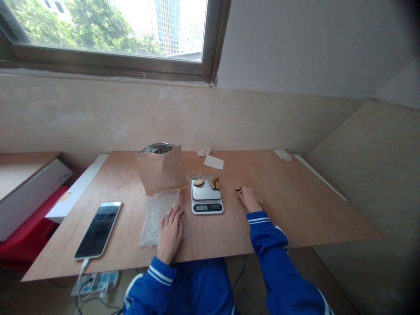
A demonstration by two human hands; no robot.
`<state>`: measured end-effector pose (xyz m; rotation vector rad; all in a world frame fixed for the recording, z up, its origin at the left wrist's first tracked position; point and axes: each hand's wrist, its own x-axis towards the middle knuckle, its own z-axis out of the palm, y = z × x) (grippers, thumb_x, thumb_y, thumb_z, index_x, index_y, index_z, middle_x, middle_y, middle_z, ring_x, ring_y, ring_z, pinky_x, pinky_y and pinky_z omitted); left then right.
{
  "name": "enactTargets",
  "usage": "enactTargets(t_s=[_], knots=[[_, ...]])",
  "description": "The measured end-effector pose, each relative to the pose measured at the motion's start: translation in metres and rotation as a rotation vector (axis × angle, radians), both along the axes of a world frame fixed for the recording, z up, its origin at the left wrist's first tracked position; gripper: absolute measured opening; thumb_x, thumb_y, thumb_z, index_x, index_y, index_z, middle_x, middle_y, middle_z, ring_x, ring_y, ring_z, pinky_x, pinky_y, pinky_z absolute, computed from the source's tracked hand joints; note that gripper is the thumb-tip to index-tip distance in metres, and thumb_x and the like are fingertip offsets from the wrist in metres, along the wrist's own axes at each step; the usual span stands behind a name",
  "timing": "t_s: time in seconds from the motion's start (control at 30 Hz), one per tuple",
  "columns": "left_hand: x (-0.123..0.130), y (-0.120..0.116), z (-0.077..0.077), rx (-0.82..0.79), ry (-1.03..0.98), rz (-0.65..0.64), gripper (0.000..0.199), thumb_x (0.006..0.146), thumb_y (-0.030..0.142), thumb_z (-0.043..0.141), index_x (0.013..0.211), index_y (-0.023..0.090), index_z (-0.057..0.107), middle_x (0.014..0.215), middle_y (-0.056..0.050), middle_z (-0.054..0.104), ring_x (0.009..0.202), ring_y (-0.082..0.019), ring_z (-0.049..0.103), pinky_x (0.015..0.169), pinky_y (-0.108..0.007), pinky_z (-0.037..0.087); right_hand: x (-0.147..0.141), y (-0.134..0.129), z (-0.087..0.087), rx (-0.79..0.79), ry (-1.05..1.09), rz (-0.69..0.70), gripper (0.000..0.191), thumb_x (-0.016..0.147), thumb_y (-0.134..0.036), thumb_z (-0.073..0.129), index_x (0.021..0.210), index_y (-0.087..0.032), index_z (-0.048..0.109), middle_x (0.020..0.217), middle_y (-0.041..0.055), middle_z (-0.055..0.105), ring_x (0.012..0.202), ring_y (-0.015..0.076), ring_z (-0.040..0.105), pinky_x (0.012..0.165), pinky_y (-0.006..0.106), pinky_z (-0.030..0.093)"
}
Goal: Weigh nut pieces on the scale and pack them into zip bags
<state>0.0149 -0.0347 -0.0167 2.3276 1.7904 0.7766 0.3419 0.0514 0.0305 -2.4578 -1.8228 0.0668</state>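
Observation:
My left hand (170,229) lies with its fingers stretched out on the right edge of a clear plastic zip bag (152,221). My right hand (250,199) is low over the board to the right of the scale, its fingers closed at a small dried tan slice with a dark edge (238,190), partly hidden. Another pale slice (261,201) shows beside the back of that hand. Between my hands stands a white kitchen scale (208,208) with a steel plate. On the plate rest a pale dried slice (198,182) and a browner curled piece (214,183).
An open brown foil-lined pouch (161,170) stands behind the plastic bag. At the left lies a phone (98,229) with a charging cable (83,266). A white card (214,162) lies behind the scale. A power strip (98,282) sits below the board's front edge.

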Motion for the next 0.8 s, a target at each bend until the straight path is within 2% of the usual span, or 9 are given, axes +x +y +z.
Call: enactTargets(t_s=[0.13,0.27,0.4,0.5,0.6,0.7,0.8], knots=[[0.000,0.000,0.000,-0.006,0.005,-0.002,0.035,0.096,0.020,0.036,0.122,0.022,0.058,0.141,-0.007,0.053,0.132,-0.025,0.044,0.104,-0.046,0.037,-0.017,-0.009,0.014,0.044,0.054,0.054,0.025,0.093,-0.027,0.048,0.104,-0.017,0.068,0.095,0.0147,0.072,0.089,0.0272,0.068,0.069,0.031,0.043],[0.001,0.001,-0.001,0.000,0.013,-0.002,0.034,0.095,0.020,0.036,0.121,0.022,0.059,0.140,-0.007,0.053,0.132,-0.026,0.044,0.104,-0.047,0.037,-0.064,-0.014,0.028,0.196,0.244,0.293,0.023,0.093,-0.026,0.050,0.108,-0.022,0.067,0.099,0.0080,0.072,0.091,0.0222,0.066,0.073,0.028,0.043],[0.001,0.001,-0.001,-0.006,0.020,-0.005,0.035,0.095,0.020,0.036,0.121,0.021,0.059,0.140,-0.008,0.053,0.131,-0.026,0.044,0.104,-0.047,0.036,-0.110,-0.006,0.029,0.182,0.194,0.416,0.022,0.091,-0.024,0.055,0.109,-0.023,0.066,0.097,0.0084,0.071,0.095,0.0236,0.064,0.078,0.029,0.043],[0.001,0.001,0.000,-0.003,0.010,-0.005,0.035,0.095,0.020,0.036,0.121,0.022,0.059,0.140,-0.008,0.053,0.132,-0.025,0.044,0.105,-0.047,0.036,-0.124,-0.001,0.023,0.171,0.218,0.438,0.024,0.091,-0.028,0.056,0.112,-0.022,0.065,0.094,0.0078,0.072,0.090,0.0233,0.065,0.075,0.028,0.043],[0.001,0.001,0.000,-0.007,-0.002,-0.002,0.035,0.096,0.020,0.035,0.121,0.022,0.059,0.139,-0.008,0.054,0.132,-0.025,0.043,0.105,-0.047,0.036,-0.117,-0.007,0.012,0.256,0.399,0.355,0.029,0.094,-0.042,0.049,0.109,-0.023,0.065,0.086,0.0054,0.071,0.080,0.0210,0.066,0.069,0.027,0.044],[0.000,0.001,0.000,-0.010,-0.009,-0.001,0.036,0.096,0.020,0.035,0.123,0.022,0.058,0.140,-0.007,0.053,0.132,-0.025,0.043,0.105,-0.046,0.035,-0.093,-0.023,-0.011,0.395,0.611,0.141,0.044,0.095,-0.052,0.034,0.106,-0.020,0.062,0.086,0.0077,0.070,0.079,0.0215,0.065,0.070,0.028,0.045],[0.000,0.001,-0.001,-0.011,-0.007,-0.004,0.036,0.096,0.019,0.035,0.124,0.023,0.057,0.142,-0.006,0.051,0.133,-0.025,0.042,0.105,-0.046,0.035,-0.065,-0.038,-0.041,0.529,0.775,-0.087,0.051,0.094,-0.053,0.026,0.104,-0.015,0.059,0.091,0.0124,0.068,0.083,0.0228,0.063,0.074,0.032,0.047]])
